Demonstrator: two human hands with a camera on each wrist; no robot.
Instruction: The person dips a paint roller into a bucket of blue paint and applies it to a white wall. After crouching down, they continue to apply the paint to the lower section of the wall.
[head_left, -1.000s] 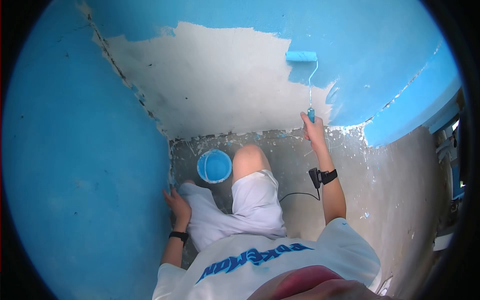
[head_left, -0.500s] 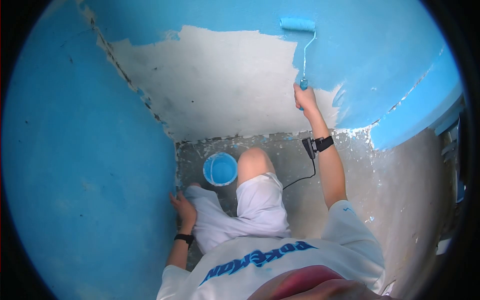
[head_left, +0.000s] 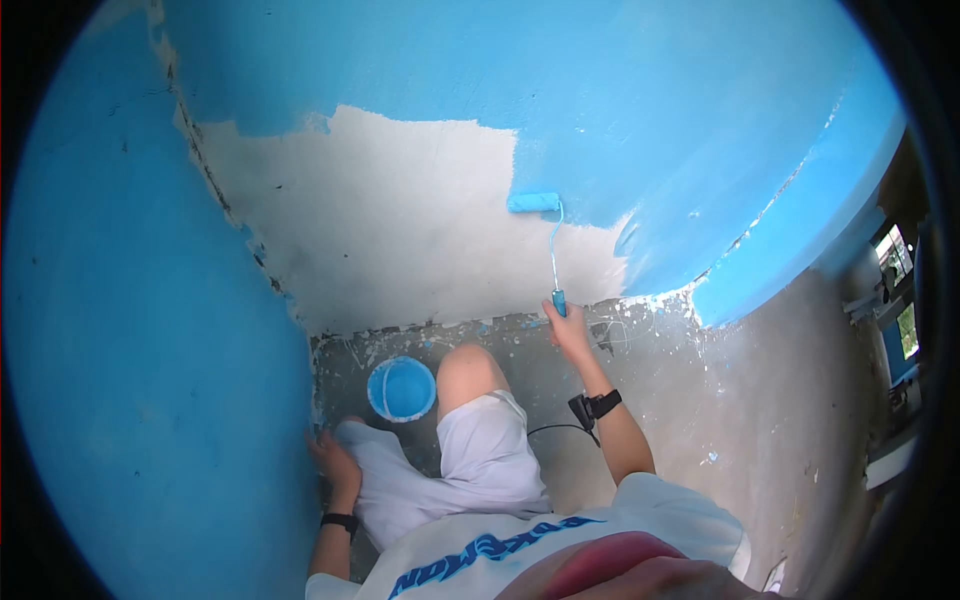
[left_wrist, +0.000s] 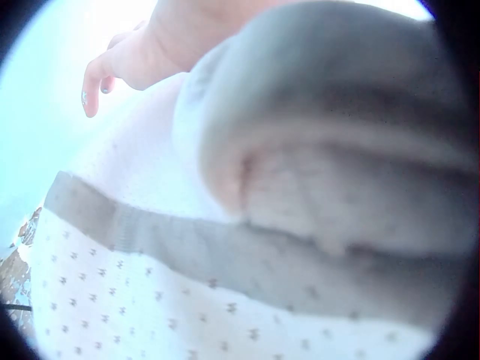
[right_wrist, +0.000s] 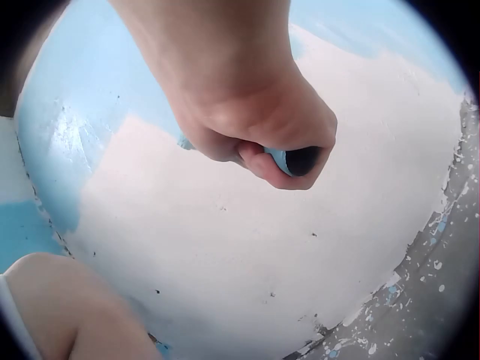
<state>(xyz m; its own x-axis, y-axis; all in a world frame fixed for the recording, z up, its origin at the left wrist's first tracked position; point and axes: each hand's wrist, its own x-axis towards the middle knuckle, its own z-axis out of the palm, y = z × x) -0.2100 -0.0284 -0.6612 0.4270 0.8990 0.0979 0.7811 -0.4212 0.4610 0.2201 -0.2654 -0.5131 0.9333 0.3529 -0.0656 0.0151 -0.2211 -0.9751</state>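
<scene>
My right hand [head_left: 570,330] grips the handle of a paint roller [head_left: 534,203]. Its blue sleeve lies at the border between fresh blue paint and a bare white patch [head_left: 390,220] on the wall ahead. Seen from the right wrist, curled fingers wrap the handle [right_wrist: 281,159], whose dark end pokes out of the fist. My left hand [head_left: 338,470] is beside the left thigh, its fingers spread loosely by the blue side wall [head_left: 160,350]. In the left wrist view those fingers [left_wrist: 91,90] hang slightly bent and hold nothing.
A blue paint bucket [head_left: 401,389] stands on the paint-spattered grey floor [head_left: 700,420], between the side wall and a bent knee [head_left: 472,372]. A cable [head_left: 560,428] runs from the right wrist camera. Window openings [head_left: 895,255] show at the far right.
The right hand pushed the roller up the wall into the blue area, then drew it back down along the white patch's right border. The head view shifted. The left hand stays by the side wall.
</scene>
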